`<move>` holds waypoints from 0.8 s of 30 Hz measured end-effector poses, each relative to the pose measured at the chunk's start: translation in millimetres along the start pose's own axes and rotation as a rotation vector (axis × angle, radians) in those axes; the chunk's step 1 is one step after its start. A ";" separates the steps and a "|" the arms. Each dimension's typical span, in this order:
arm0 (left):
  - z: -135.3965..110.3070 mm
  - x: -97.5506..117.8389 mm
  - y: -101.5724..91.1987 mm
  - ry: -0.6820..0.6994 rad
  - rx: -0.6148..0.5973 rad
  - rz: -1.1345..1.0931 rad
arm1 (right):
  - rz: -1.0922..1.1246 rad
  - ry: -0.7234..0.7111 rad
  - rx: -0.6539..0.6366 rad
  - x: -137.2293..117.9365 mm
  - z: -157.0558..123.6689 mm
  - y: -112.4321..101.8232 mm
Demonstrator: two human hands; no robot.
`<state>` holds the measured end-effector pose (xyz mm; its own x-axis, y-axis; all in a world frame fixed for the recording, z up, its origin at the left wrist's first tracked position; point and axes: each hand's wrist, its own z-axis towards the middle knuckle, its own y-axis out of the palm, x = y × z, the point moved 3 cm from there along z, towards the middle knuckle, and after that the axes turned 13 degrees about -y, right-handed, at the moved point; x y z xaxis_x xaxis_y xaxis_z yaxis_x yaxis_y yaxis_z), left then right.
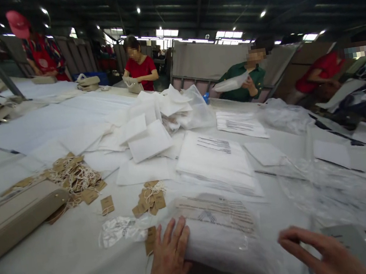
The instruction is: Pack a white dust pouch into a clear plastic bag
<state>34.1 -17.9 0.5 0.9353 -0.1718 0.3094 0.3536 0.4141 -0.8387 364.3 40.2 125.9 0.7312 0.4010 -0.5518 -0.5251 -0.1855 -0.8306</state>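
A clear plastic bag with printed lines [217, 216] lies in front of me with a pale item inside. My left hand [169, 257] is open, its fingers stretched over the bag's left edge. Beneath those fingers, a brown cardboard tag [150, 240] partly shows. To the right of the bag is my right hand [321, 249], thumb and fingers drawn together in a pinch. It is slightly blurred, and I cannot make out anything between the fingertips. A grey object [349, 240] sits close behind that hand, partly covered by it.
Brown tags with strings [76, 177] lie in a heap beside a beige bag [20, 214]. A smaller tag pile [149, 199], stacked printed bags [214, 162], white packets [151, 141] and loose plastic [340, 192] cover the table. Several people work across it.
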 end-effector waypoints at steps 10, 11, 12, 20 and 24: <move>1.1 1.5 1.9 -0.086 -0.017 -0.061 | -0.005 -0.496 -0.900 -128.5 169.1 85.8; 0.1 1.3 3.0 -0.101 -0.028 -0.071 | -0.031 -0.503 -0.911 -127.4 172.0 91.8; -0.6 0.9 4.0 -0.113 -0.036 -0.078 | -0.054 -0.511 -0.913 -126.9 174.1 96.9; 2.2 0.4 6.0 -0.025 0.080 0.088 | -0.241 -0.465 -0.810 -122.3 185.5 118.7; -5.4 -2.9 16.4 -0.062 0.139 -0.003 | -0.257 -0.365 -0.646 -92.0 192.4 128.1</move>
<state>37.1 -15.5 -16.6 0.9317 -0.1194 0.3429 0.3514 0.5340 -0.7690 145.9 152.2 84.6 0.5476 0.7507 -0.3695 0.0802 -0.4866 -0.8699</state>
